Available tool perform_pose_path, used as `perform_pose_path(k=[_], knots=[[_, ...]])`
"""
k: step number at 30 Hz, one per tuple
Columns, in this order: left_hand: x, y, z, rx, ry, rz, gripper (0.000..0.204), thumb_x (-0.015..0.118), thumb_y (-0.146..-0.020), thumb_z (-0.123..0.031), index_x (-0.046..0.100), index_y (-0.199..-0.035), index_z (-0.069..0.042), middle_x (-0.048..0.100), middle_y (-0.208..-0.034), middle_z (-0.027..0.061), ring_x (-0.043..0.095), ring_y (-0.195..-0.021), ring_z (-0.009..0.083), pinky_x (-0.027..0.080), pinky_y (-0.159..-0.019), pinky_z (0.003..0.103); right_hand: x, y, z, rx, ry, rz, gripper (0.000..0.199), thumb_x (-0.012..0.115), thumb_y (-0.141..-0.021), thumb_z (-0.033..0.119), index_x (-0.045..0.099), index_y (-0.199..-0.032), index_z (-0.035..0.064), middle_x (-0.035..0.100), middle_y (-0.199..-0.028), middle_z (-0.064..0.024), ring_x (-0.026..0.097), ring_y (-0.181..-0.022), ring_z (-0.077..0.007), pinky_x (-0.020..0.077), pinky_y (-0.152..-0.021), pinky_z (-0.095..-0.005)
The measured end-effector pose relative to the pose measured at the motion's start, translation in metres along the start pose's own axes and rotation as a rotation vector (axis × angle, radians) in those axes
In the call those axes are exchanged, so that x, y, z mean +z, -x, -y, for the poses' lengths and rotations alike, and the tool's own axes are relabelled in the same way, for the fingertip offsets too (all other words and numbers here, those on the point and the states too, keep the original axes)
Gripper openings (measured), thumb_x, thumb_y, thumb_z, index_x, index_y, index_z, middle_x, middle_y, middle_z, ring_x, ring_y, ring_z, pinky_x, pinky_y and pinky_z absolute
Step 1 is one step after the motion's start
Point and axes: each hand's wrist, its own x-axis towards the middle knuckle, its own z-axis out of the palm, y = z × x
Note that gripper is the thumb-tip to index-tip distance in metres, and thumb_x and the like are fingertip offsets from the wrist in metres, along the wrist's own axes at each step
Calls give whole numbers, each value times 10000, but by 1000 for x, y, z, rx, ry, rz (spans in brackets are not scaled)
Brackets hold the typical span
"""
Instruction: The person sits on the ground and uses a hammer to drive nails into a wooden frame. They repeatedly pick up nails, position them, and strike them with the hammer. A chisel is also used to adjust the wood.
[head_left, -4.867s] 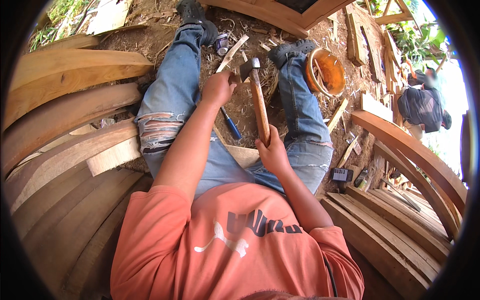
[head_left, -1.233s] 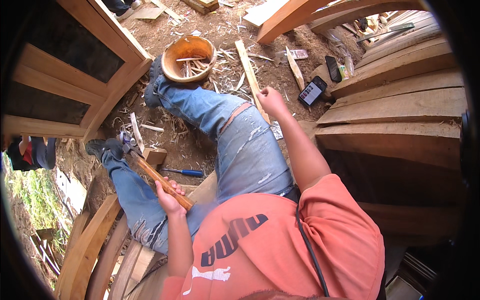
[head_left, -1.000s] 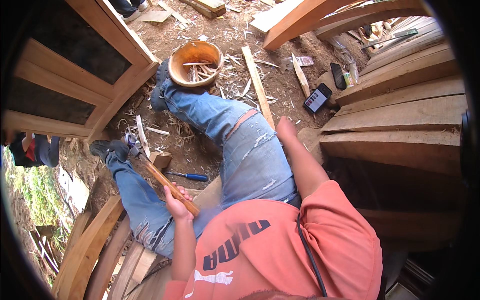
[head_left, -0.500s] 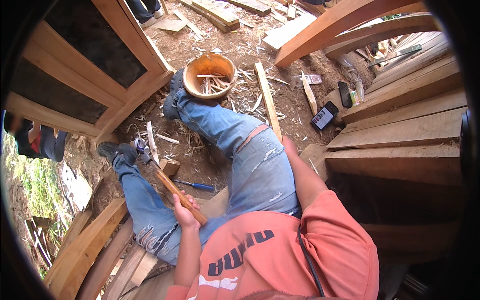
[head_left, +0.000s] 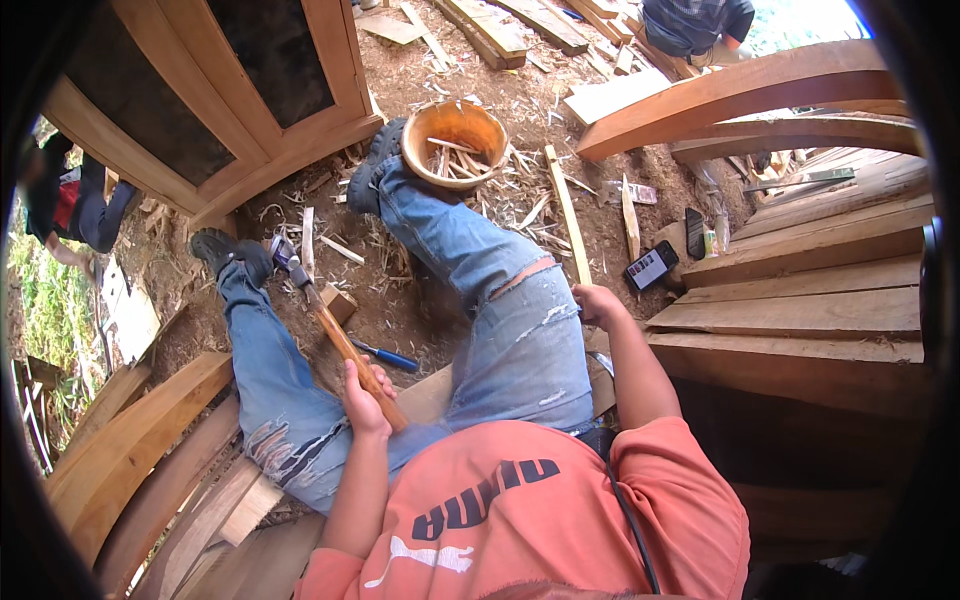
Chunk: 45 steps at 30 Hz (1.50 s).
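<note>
My left hand (head_left: 368,398) is wrapped round the wooden handle of a hammer (head_left: 338,335), over my left thigh. The hammer's metal head (head_left: 285,255) points away from me, near my left boot. Beside my right knee, my right hand (head_left: 597,305) is closed at the near end of a long, thin wood strip (head_left: 568,215), which slants away over the ground. Under the hammer handle lie a blue-handled tool (head_left: 388,356) and a small wood block (head_left: 338,303). A round orange-brown bucket (head_left: 455,108) holding several wood sticks stands by my right boot.
Wood shavings litter the earth floor. A phone (head_left: 652,265) and another dark device (head_left: 694,233) lie right of a pointed stake (head_left: 630,220). Stacked planks (head_left: 790,310) rise at right, curved beams (head_left: 740,95) beyond. A panelled wooden frame (head_left: 290,160) stands far left. Other people (head_left: 697,25) are nearby.
The view has shifted, showing more of the far right, where a person now appears. My right hand has come out from behind my knee at the strip's end. My left hand keeps the hammer.
</note>
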Motion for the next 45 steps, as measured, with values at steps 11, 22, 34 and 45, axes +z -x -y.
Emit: perform_pose_path(k=[11,22,34,45], knots=[[-8,-5,3,9,98,16,479,463,-1139,-547,529,-1239,-84,540,-795,30,532,-610,133,484,-551,305,14,-7,31,58,231,-215,253,696,-891,116,694,-1040,-89,689,-923,-176,719,-783,-325,593,-615,-503],[0,-6,11,34,24,47,459,522,-1138,-526,545,-1260,-85,576,-816,17,564,-580,94,495,-523,274,-6,47,49,-247,156,-217,246,765,-970,237,698,-897,12,617,-731,-39,573,-567,-185,454,-515,-390],[19,-17,30,145,124,13,437,543,-1132,-513,500,-1146,-78,551,-728,10,546,-512,100,476,-468,286,170,254,141,-581,512,151,133,708,-996,127,636,-973,18,609,-677,-24,583,-550,-112,439,-502,-284],[43,-28,35,195,90,-45,474,506,-1141,-531,489,-1153,-58,557,-755,36,559,-521,116,483,-478,296,209,260,124,-370,861,265,191,733,-1011,170,631,-965,15,612,-699,-16,594,-537,-114,471,-488,-299]])
